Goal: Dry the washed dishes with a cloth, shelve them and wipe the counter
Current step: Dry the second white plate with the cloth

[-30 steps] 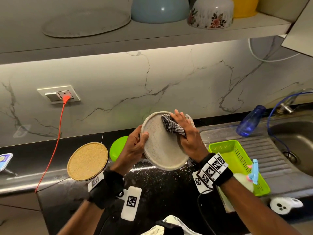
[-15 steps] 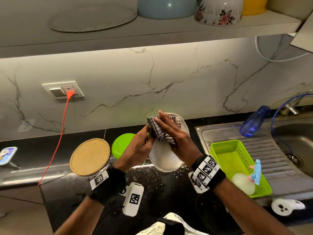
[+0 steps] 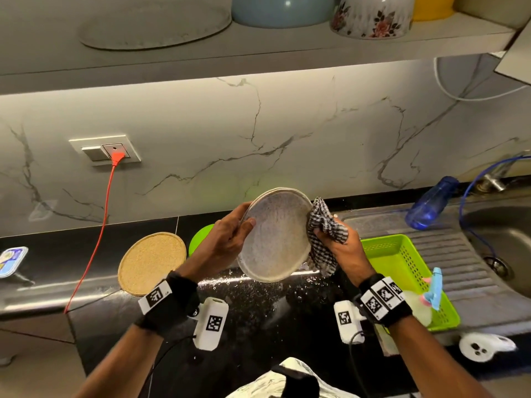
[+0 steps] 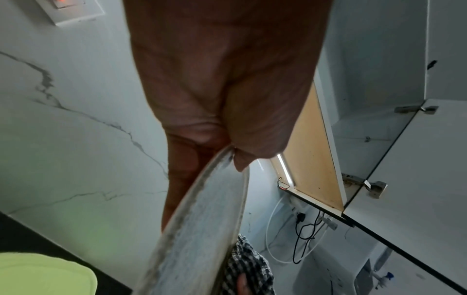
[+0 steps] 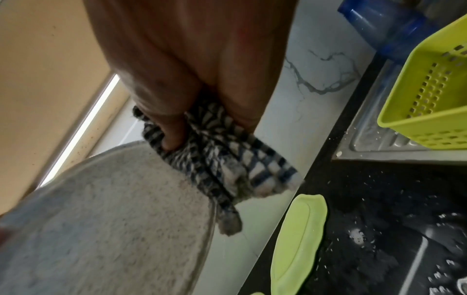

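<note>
Left hand (image 3: pixel 227 239) fingers grip the tilted plate (image 3: pixel 275 235) – right hand (image 3: pixel 342 248) fingers pinch the cloth (image 3: pixel 324 225) at its right rim.

Cloth sliding off the plate's face

The right hand (image 3: pixel 342 251) is drawing the checked cloth (image 3: pixel 323 231) from the plate (image 3: pixel 275 235) centre to its right rim, baring the speckled face.

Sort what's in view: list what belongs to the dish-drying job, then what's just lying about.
In the job:
- speckled plate
- checked cloth
- left hand
- right hand
- shelf
- wet counter

Lying about:
- cork mat
- blue bottle
- green basket
- red cable
</note>
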